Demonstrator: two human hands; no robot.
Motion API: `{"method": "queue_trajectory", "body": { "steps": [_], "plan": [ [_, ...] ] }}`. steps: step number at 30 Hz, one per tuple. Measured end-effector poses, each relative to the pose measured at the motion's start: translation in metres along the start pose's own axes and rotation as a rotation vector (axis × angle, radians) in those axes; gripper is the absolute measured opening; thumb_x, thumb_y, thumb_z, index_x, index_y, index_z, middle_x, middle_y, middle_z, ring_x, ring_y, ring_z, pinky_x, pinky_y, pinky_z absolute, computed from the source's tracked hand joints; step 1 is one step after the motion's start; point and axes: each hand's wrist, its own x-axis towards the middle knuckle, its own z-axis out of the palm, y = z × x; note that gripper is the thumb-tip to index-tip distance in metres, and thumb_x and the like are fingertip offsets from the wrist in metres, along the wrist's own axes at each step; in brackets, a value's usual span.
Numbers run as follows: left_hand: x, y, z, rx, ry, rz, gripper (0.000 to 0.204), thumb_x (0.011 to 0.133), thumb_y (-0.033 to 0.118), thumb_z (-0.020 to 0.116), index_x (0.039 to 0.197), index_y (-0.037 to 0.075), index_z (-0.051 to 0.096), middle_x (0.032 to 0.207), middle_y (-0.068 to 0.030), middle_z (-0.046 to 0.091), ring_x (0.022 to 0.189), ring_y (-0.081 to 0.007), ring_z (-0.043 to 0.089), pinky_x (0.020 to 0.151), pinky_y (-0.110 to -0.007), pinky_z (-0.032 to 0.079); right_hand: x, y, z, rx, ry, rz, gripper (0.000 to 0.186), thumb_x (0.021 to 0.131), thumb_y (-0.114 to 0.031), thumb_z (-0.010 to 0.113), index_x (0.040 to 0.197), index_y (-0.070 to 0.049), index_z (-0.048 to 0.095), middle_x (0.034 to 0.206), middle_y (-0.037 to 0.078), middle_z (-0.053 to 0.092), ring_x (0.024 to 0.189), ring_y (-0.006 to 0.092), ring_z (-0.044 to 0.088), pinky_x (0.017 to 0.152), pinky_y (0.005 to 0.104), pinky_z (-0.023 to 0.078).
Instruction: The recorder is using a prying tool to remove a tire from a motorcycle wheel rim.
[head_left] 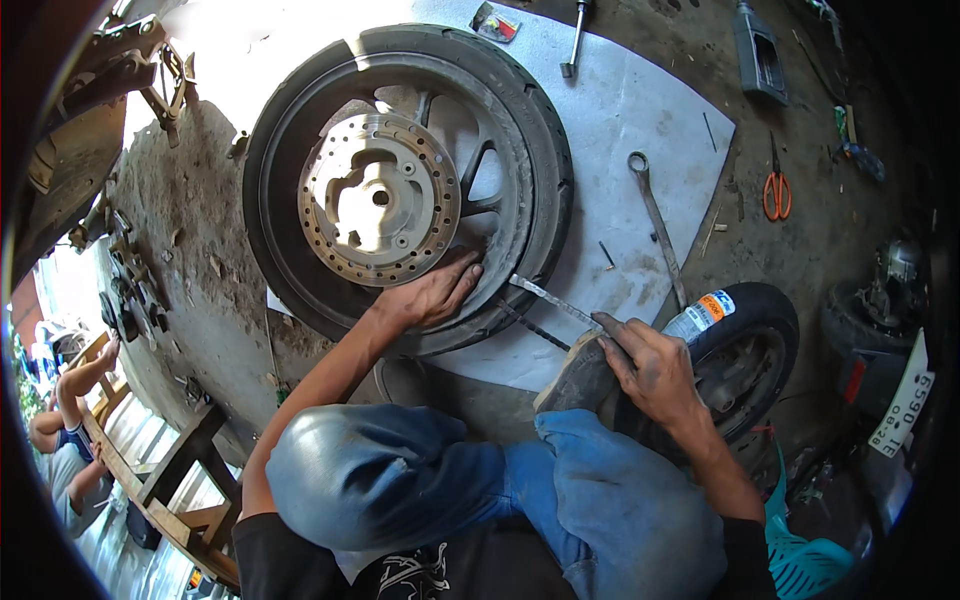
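Observation:
A motorcycle wheel (521, 205) with a black tyre lies flat before me, its drilled brake disc (432, 215) facing up. My left hand (432, 293) reaches over its near side, fingers bent and pressed on the rim just below the disc. In my right hand (652, 372) is a flat metal tyre lever (556, 300), gripped by its near end. The lever's far tip meets the tyre's edge at the lower right of the rim. A dark line runs beside the lever, and I cannot tell whether it is a second bar or a shadow.
White sheeting (625, 120) lies under the wheel. On it are a ring spanner (655, 215) and a socket wrench (576, 40). A smaller labelled tyre (765, 325) leans by my right knee. Orange-handled scissors (776, 192) and a grey bottle (760, 55) lie farther right. Another person sits far left.

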Motion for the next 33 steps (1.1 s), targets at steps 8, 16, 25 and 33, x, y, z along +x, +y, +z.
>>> {"method": "queue_trajectory", "body": {
  "steps": [8,16,25,33],
  "plan": [
    [0.008,-0.002,0.017,0.714,0.001,0.204,0.040,0.101,0.016,0.049,0.138,0.004,0.055,0.133,-0.0135,0.063,0.129,-0.0217,0.059,0.113,-0.034,0.051,0.002,-0.007,0.019,-0.018,-0.133,-0.002,0.062,0.093,-0.007,0.067,0.152,-0.020,0.052,0.077,0.010,0.056,0.063,0.0304,0.063,0.063,0.0444,0.056],
    [0.005,0.001,0.005,0.579,-0.015,0.129,0.036,0.100,0.014,0.049,0.134,0.005,0.056,0.130,-0.0162,0.063,0.126,-0.0236,0.059,0.107,-0.039,0.054,0.016,-0.018,0.030,0.069,-0.006,0.112,0.052,0.094,-0.008,0.069,0.144,-0.020,0.062,0.076,0.011,0.060,0.058,0.0279,0.062,0.057,0.0424,0.051],
    [0.017,0.004,0.018,0.542,0.021,0.145,0.036,0.098,0.015,0.048,0.131,0.003,0.056,0.130,-0.0195,0.062,0.123,-0.0267,0.060,0.103,-0.040,0.055,0.011,0.040,0.054,0.110,0.038,0.056,0.046,0.090,-0.006,0.074,0.135,-0.018,0.070,0.068,0.010,0.055,0.051,0.0245,0.054,0.051,0.0379,0.045],
    [0.006,-0.010,0.000,0.803,0.032,0.215,0.038,0.097,0.019,0.050,0.130,0.002,0.057,0.126,-0.0151,0.060,0.121,-0.0244,0.061,0.107,-0.036,0.053,0.026,-0.016,0.047,0.149,0.080,0.136,0.036,0.093,-0.003,0.071,0.129,-0.008,0.073,0.072,0.012,0.062,0.057,0.0185,0.057,0.054,0.0331,0.045]
  ]
}}
